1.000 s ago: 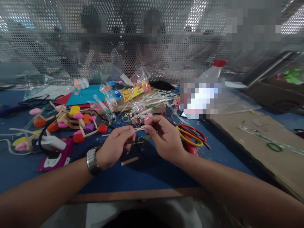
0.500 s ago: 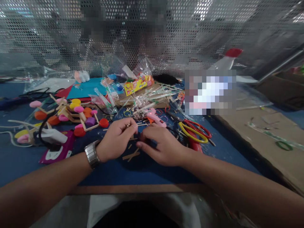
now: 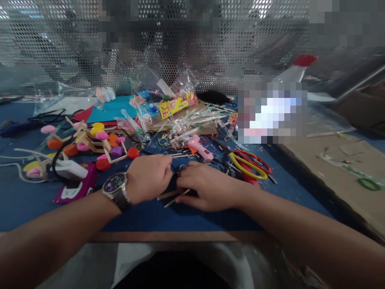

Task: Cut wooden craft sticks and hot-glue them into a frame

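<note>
One blue tabletop (image 3: 135,220) | perforated screen (image 3: 168,70) behind | left fingers (image 3: 166,170), right fingers (image 3: 189,176) curled, hold unclear

- Thin wooden sticks (image 3: 167,195) lie on a blue tabletop (image 3: 144,220), partly beneath the person's right hand (image 3: 210,186).
- A pink plastic glue gun (image 3: 200,148) lies behind that hand, left of yellow and red looped handles (image 3: 261,177).
- A purple-and-white block (image 3: 89,178) sits left of the left hand (image 3: 148,178), before a wooden-stick frame with multicoloured round discs (image 3: 101,135).
- Flat brown cardboard (image 3: 309,160) lies at right.
</note>
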`<action>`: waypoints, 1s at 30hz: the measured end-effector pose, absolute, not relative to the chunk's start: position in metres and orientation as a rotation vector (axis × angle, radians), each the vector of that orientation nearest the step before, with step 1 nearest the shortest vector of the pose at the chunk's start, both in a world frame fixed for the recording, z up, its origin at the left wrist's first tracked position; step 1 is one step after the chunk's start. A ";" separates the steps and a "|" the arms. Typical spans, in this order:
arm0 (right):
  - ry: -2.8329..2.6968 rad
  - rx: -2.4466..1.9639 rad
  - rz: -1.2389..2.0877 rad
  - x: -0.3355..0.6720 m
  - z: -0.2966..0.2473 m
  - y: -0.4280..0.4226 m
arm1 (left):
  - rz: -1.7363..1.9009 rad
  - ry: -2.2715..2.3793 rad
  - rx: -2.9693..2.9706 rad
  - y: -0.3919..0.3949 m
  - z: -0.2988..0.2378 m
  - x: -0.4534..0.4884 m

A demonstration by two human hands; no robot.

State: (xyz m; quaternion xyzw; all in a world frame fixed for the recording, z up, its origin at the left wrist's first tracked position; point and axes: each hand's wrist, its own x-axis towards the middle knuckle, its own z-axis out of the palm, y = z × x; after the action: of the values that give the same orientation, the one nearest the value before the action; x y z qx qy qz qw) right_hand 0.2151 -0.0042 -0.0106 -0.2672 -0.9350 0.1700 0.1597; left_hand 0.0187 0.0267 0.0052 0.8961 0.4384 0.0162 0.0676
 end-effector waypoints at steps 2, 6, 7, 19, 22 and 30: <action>-2.738 -0.751 0.434 0.215 -0.010 -0.005 | 0.016 1.318 2.702 0.025 0.005 0.020; -2.756 -0.742 0.369 0.213 -0.011 -0.006 | -0.034 1.272 2.712 0.020 0.006 0.023; -2.753 -0.739 0.380 0.213 -0.011 -0.006 | -0.043 1.254 2.715 0.020 0.007 0.023; -2.662 -0.916 0.420 0.211 -0.017 -0.004 | -0.068 1.219 2.824 0.027 0.008 0.022; -2.652 -0.908 0.392 0.211 -0.020 -0.003 | -0.026 1.196 2.856 0.028 0.007 0.021; -2.625 -0.757 0.456 0.213 -0.024 -0.002 | 0.078 1.151 2.890 0.028 0.002 0.020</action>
State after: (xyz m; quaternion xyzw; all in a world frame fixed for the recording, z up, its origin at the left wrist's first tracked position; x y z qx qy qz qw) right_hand 0.2128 -0.0018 -0.0242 -0.2687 -0.9314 0.1617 0.1848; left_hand 0.0200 0.0284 0.0023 0.9286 0.3698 0.0252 0.0150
